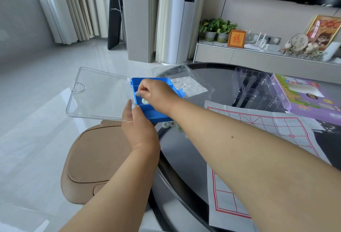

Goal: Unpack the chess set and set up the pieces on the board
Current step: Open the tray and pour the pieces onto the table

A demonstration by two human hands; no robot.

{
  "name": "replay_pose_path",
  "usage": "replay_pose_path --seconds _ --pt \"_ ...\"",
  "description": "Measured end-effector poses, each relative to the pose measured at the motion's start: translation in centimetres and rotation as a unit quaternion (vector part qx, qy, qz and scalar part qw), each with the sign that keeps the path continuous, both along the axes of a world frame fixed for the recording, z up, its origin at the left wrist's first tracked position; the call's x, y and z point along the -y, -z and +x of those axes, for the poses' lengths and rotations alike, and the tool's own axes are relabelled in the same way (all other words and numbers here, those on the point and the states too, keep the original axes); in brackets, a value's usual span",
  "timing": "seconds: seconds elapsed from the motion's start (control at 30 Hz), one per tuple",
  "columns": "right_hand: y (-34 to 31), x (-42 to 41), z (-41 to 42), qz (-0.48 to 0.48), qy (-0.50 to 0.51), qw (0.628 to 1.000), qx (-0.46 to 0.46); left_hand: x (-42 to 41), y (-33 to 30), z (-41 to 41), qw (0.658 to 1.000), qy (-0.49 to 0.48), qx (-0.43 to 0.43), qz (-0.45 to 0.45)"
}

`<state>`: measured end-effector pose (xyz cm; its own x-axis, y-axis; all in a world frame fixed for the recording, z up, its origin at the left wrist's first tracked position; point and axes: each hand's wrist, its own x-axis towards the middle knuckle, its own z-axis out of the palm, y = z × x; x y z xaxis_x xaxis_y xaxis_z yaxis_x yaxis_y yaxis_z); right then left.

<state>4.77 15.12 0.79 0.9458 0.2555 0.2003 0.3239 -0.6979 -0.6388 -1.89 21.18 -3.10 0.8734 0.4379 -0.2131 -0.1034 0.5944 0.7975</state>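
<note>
Chess set, partly unpacked, at the left edge of a round dark glass desk (212,76).

Blue case (158,115): shallow plastic tray with divided compartments, held over the desk's left rim, tilted. Its clear lid (96,93) is swung open to the left, out over the floor. One pale green round piece (144,101) shows in a middle compartment; the rest of the interior is largely hidden behind the right hand.

Left hand (139,130): grips the near left corner of the case, thumb curled along the edge where the lid meets the tray.

Right hand (156,94): reaches into the case from the right, fingers curled, thumb and forefinger pinched together near the tray's left wall; whether they hold a piece cannot be told.

Loose pieces (170,124): several pale green discs, one with a red character, on the desk just below the case's near edge.

Board (262,126): paper sheet with a red grid, lying flat on the desk under the right forearm.

Other items on the desk: clear plastic bag (184,76) with a folded white sheet (190,87) behind the case; clear plastic insert (254,87); purple printed box (310,97) at far right.

Beside the desk: tan stool (96,158) on the pale tiled floor (36,102).
</note>
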Motion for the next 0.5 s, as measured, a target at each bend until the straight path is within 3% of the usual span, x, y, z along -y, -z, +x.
replay_pose_path --seconds 0.17,0.27,0.5 --pt "-1.3 3.2 0.4 0.141 0.104 0.983 0.047 -0.4 0.0 0.2 1.000 -0.010 -0.003 -0.020" --pt "-1.2 6.7 1.1 0.096 0.192 0.972 0.092 -0.7 0.0 0.3 0.999 -0.018 -0.011 -0.035" --pt "3.6 10.6 0.1 -0.042 0.213 0.976 -0.029 -0.9 0.2 0.8 0.998 -0.044 -0.018 -0.048"
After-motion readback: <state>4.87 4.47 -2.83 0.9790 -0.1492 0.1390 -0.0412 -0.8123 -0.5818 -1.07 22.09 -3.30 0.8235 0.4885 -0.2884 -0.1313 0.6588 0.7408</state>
